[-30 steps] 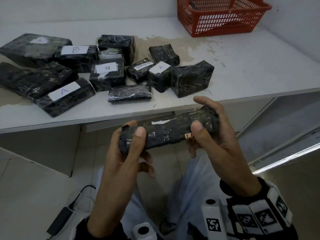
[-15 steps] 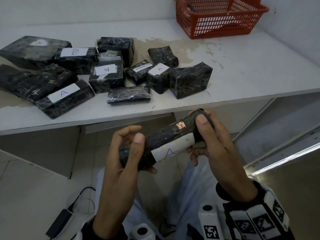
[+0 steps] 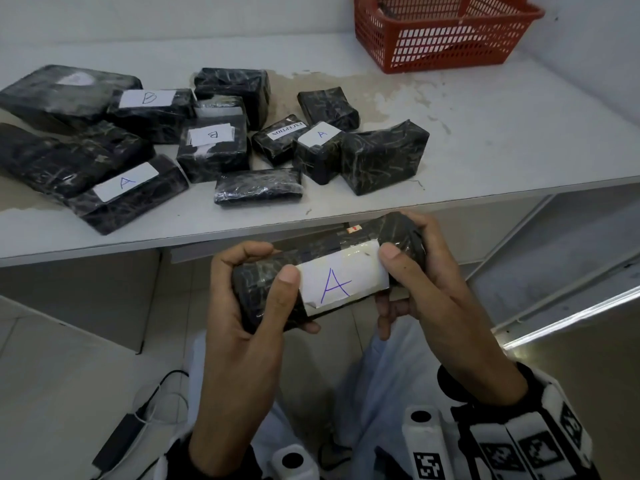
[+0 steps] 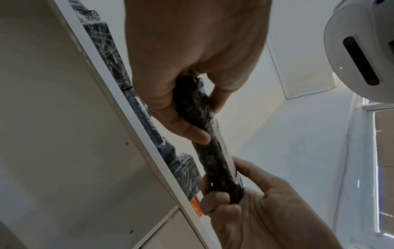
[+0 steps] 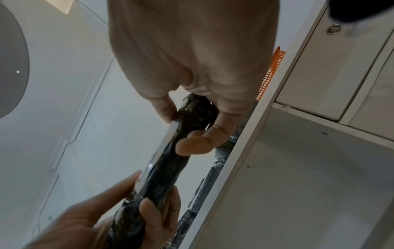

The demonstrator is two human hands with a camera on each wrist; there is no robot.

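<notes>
- The person holds a long black plastic-wrapped parcel (image 3: pixel 367 233) in the air with both hands. It sits in front of and just below the near edge of the tabletop (image 3: pixel 485 133).
- The parcel lies roughly level, with its right end tilted slightly up and away.
- The left hand (image 3: pixel 242 323) grips the parcel's left end. Its fingers (image 3: pixel 242 252) curl over the far side, and the thumb presses on the near face just beside the label.
- The right hand (image 3: pixel 433 289) grips the right end. Its thumb tip rests at the label's upper right corner, and the other fingers wrap behind and beneath.
- A white paper label (image 3: pixel 337 282) with a handwritten blue "A" faces the head camera. Its lower left corner curls up.
- A small red-and-white sticker (image 3: pixel 354 229) sits on the parcel's upper side, though its print is too small to read.
- A cluster of black wrapped packages (image 3: pixel 214 147) lies on the tabletop. Some are labelled "A" or "B", and one small package (image 3: pixel 287 130) reads "EXCEPTION".
- A red plastic basket (image 3: pixel 446 39) stands at the tabletop's far right, well apart from the cluster.
</notes>
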